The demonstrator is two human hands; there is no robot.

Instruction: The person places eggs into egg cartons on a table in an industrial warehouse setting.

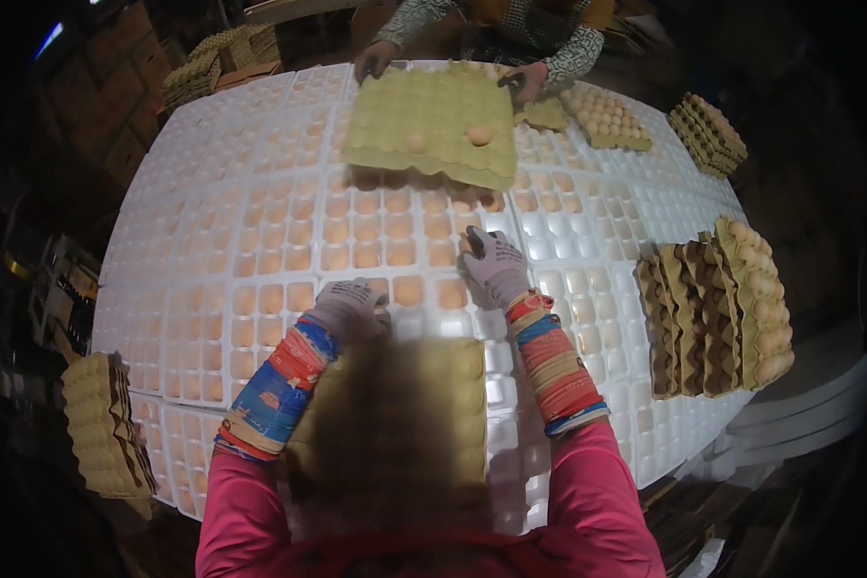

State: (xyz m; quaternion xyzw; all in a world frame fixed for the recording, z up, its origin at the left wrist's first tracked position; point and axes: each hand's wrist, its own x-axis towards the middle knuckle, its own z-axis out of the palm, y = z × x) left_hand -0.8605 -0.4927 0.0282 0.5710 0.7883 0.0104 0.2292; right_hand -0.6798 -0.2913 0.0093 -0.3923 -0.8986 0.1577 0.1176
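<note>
My left hand (350, 306), in a pale grey glove, is curled over the white tray just beyond a brown pulp egg tray (462, 385). Its fingertips are turned away, and what they hold, if anything, is hidden. Farther right and forward, my right hand (496, 265) has its thumb and fingers round an egg (466, 245), low over the cells. White egg trays (323, 279) cover the table, many cells holding light brown eggs (408, 290). Several cells near my right hand show bare white. Shadow darkens much of the pulp tray close to my body.
Across the table, a person's gloved hands (524, 83) hold a pulp tray (429, 116) with two eggs on it. Pulp trays with eggs stand on edge at right (756, 299). Other pulp trays lean at left (106, 424); a filled tray (604, 118) lies at far right.
</note>
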